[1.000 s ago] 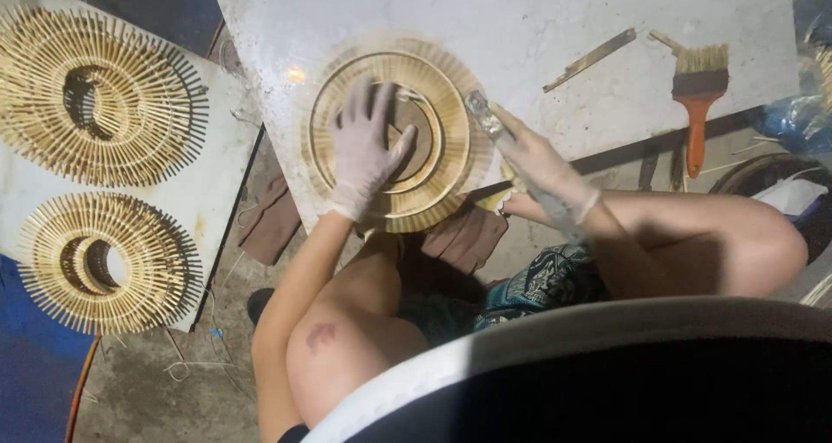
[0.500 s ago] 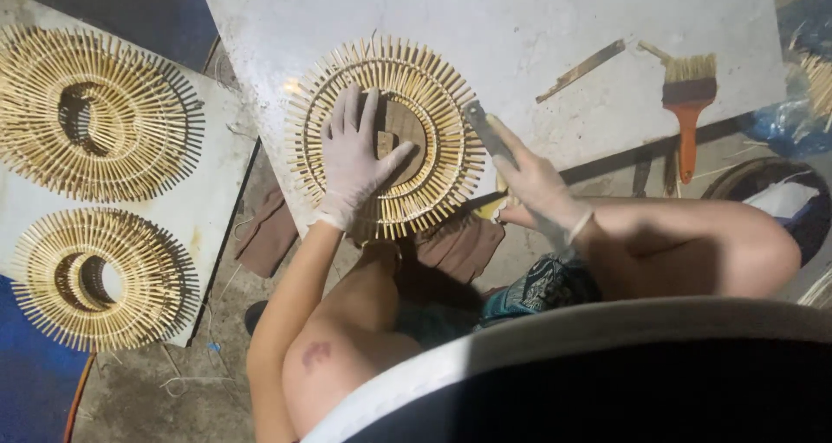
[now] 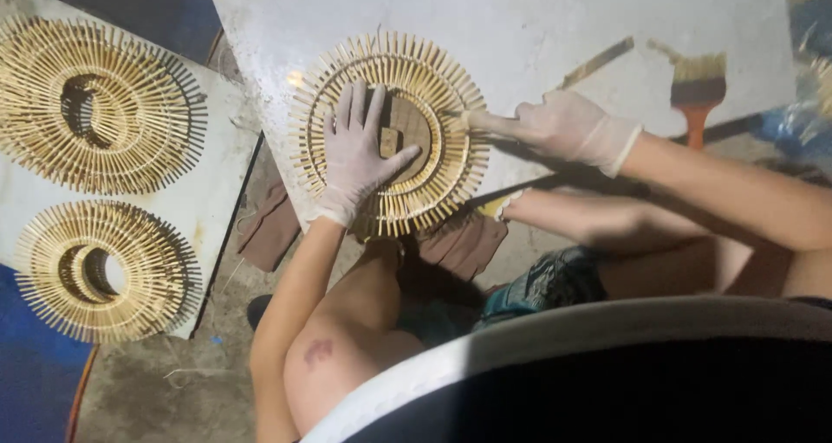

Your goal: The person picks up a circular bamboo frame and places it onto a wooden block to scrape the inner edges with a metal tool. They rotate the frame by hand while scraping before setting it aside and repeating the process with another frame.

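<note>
A round sunburst frame [image 3: 433, 79] of thin bamboo sticks lies on a white board [image 3: 537, 18]. My gloved left hand [image 3: 357, 153] rests flat on the frame's left side and centre, fingers spread, beside a small wooden block [image 3: 390, 141] in the middle opening. My gloved right hand [image 3: 568, 129] reaches in from the right. Its fingers are drawn together around what looks like a thin pale tool, whose tip touches the frame's right rim. My bare knees are below the board.
Two more sunburst frames [image 3: 95, 105] [image 3: 100, 270] lie on a second white board [image 3: 217, 192] at the left. An orange-handled brush [image 3: 696, 92] and a flat wooden strip [image 3: 596, 63] lie at the right of the main board. Brown scraps [image 3: 270, 226] lie on the floor.
My right hand has moved from the frame's lower right edge up to its right rim, arm now stretched across. My left hand stays pressed on the frame. The view has shifted closer.
</note>
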